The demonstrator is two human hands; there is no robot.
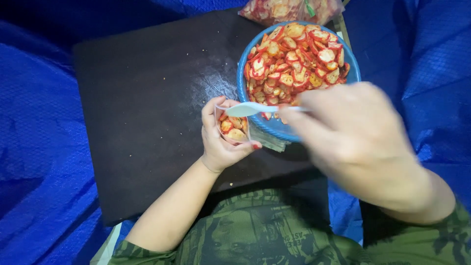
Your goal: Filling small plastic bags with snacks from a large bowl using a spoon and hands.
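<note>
Pouch (232, 128) in left grip (222, 142), spoon (250, 109) above

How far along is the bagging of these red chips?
Done: the small clear bag in the left hand already holds several chips. In hand: the right hand holds a white spoon over its mouth. Left: the blue bowl is still heaped with chips.

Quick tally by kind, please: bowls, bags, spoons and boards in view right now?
Bowl: 1, blue, full of red chips
Bags: 2, small bag in left hand, big bag behind
Spoon: 1, in right hand
Board: 1
Total: 5
</note>
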